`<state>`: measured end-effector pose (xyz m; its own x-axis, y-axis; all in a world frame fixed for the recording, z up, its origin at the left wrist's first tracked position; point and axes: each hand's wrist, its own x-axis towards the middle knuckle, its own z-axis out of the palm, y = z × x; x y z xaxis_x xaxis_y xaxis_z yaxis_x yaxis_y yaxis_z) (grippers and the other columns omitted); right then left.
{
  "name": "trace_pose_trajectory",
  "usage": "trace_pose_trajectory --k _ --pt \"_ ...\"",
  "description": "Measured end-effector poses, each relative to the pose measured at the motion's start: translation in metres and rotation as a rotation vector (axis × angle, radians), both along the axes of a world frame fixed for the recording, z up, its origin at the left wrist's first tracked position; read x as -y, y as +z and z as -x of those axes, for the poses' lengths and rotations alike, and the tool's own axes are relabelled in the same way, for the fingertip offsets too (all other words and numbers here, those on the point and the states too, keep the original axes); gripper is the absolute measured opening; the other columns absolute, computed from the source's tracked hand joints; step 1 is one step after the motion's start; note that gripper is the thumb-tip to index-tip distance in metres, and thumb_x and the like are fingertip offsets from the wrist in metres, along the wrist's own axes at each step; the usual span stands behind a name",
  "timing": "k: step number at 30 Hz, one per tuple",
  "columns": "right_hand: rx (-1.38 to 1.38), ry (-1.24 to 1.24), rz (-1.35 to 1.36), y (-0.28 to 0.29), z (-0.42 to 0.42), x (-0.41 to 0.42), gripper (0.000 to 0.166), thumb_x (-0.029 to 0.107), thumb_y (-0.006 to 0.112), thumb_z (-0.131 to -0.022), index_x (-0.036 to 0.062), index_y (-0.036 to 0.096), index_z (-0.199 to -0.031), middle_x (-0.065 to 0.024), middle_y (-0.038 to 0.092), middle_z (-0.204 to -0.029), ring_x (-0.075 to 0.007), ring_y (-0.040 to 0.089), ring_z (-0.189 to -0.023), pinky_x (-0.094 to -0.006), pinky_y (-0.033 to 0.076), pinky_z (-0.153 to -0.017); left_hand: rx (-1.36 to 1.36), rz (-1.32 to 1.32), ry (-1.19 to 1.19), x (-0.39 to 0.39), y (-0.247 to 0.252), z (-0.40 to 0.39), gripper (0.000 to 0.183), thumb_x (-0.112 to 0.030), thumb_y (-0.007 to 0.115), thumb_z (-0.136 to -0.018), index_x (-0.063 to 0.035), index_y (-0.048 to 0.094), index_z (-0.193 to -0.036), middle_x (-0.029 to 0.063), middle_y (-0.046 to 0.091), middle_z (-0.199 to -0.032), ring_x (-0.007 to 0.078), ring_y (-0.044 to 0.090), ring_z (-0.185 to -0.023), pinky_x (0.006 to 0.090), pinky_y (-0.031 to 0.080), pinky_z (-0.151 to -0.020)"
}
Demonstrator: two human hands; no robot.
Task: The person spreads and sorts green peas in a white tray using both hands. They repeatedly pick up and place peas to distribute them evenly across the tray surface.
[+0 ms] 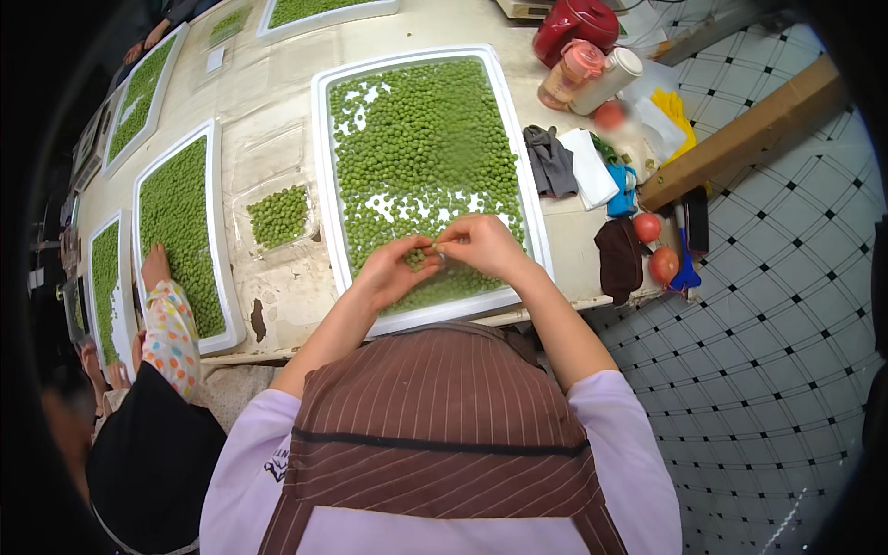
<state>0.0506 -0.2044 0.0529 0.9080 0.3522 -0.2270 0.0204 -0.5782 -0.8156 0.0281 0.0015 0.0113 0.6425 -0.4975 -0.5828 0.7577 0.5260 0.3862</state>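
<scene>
Before me on the table lies a white foam tray (325, 173) with a loose layer of shelled green peas (416, 139), thin in places so the white bottom shows. Above its near end, my left hand (395, 267) is cupped around a few peas. My right hand (485, 243) meets it there, thumb and forefinger pinched at the left fingertips on what looks like a single pea. To the left of the tray stands a clear plastic clamshell box (270, 149), its lid laid back and its near half holding peas (277, 215).
On the left, a co-worker's hand (156, 267) rests in another pea tray (220, 229). More pea trays line the table's far side. At right stand a red kettle (579, 31), bottles (607, 81), grey gloves (550, 163), tomatoes (646, 227) and a wooden beam (742, 132).
</scene>
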Motion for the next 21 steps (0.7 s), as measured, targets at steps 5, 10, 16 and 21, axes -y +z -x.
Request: trace_pose_trajectory --k 5,10,16,21 --pt "0.096 -0.264 -0.115 -0.007 0.01 0.027 0.024 0.018 0.073 -0.079 0.0028 0.072 -0.098 -0.0121 0.071 -0.089 -0.0248 0.068 -0.077 -0.0345 0.054 -0.07 -0.072 0.074 0.059 0.014 -0.001 -0.006 0.021 -0.017 0.045 -0.102 0.0019 0.055 -0.105 0.01 0.057 -0.095 0.0217 0.058 -0.086 0.0326 0.053 -0.077" --pt "0.205 -0.299 0.333 -0.022 0.042 0.056 0.035 0.013 0.073 -0.08 0.0022 0.066 -0.112 -0.0126 0.064 -0.101 -0.0275 0.064 -0.088 -0.0358 0.053 -0.077 -0.099 0.011 0.089 0.0 -0.005 -0.011 0.018 -0.019 0.048 -0.101 -0.0025 0.054 -0.098 0.0051 0.054 -0.085 0.017 0.053 -0.075 0.0284 0.048 -0.066" --pt "0.283 -0.24 0.319 -0.037 0.066 0.028 0.038 0.007 0.072 -0.076 0.0032 0.063 -0.113 -0.0132 0.057 -0.109 -0.0327 0.06 -0.098 -0.0407 0.051 -0.081 -0.129 0.011 0.17 -0.016 -0.013 -0.013 0.015 -0.018 0.051 -0.099 -0.0028 0.055 -0.097 0.0054 0.053 -0.083 0.0173 0.052 -0.073 0.0281 0.047 -0.062" --pt "0.286 -0.218 0.408 -0.044 0.066 0.049 0.033 0.003 0.07 -0.076 0.0056 0.065 -0.108 -0.0112 0.058 -0.105 -0.0319 0.06 -0.095 -0.0413 0.051 -0.079 -0.1 0.009 0.158 -0.019 -0.009 -0.011 0.016 -0.019 0.051 -0.099 -0.0036 0.055 -0.097 0.0046 0.054 -0.083 0.0172 0.053 -0.074 0.0287 0.047 -0.063"
